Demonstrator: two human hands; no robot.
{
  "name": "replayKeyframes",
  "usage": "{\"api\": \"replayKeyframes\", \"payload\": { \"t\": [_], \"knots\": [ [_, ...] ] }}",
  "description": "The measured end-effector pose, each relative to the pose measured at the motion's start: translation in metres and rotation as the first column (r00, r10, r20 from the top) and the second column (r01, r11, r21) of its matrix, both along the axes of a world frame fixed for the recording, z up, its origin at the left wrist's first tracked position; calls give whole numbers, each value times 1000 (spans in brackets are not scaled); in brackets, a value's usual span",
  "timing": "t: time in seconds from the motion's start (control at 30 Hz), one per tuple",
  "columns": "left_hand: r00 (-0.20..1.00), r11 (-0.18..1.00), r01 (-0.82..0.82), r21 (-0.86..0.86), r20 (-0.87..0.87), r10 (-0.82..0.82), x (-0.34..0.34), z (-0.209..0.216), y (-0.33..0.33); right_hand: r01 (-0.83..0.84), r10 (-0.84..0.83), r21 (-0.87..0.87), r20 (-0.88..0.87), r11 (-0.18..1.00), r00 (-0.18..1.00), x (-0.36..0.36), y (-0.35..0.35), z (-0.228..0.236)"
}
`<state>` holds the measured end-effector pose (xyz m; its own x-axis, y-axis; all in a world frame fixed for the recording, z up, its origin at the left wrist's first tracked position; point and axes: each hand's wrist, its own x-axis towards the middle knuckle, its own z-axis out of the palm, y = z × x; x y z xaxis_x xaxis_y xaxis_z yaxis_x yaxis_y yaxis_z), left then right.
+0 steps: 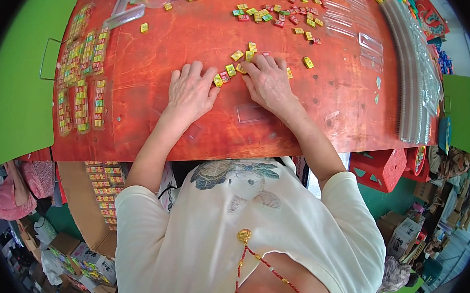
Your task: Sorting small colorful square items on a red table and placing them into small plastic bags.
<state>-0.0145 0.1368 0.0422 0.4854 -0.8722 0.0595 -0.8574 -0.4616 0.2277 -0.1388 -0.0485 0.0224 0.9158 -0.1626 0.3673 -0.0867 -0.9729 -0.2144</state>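
Note:
On the red table, my left hand [190, 91] rests with its fingers bent and apart. Its index finger and thumb are beside a small yellow box [218, 80] at the left end of a short, uneven row. A red box [225, 77] and another yellow box [231, 70] continue that row toward my right hand [270, 84]. That hand is also spread, its bent fingers over the row's right end and touching a box there; the fingers partly hide what lies under them. Just beyond, two loose yellow boxes [237, 55] lie. A clear plastic tray [251, 112] sits near my right wrist.
Filled trays of small boxes [81, 105] stand in rows at the left. Loose boxes [264, 14] are scattered at the far side. Stacked clear trays [410, 74] line the right edge. A cardboard carton [78, 198] with filled packs is below the table's left front.

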Motion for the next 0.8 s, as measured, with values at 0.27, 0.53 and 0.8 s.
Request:
{"api": "replayKeyframes", "payload": {
  "t": [0.27,0.53,0.8],
  "knots": [
    [997,981,-7,-194,-79,-9,20,-4,-22,2,-2,9,-9,1000,1000,-2,-2,2],
    [998,1000,20,-8,63,-20,30,-6,-84,160,-157,-39,66,986,985,22,-25,-2],
    [980,982,-182,-48,78,185,48,-18,-19,227,-227,0,44,974,973,-7,-62,-9]
  ]
}}
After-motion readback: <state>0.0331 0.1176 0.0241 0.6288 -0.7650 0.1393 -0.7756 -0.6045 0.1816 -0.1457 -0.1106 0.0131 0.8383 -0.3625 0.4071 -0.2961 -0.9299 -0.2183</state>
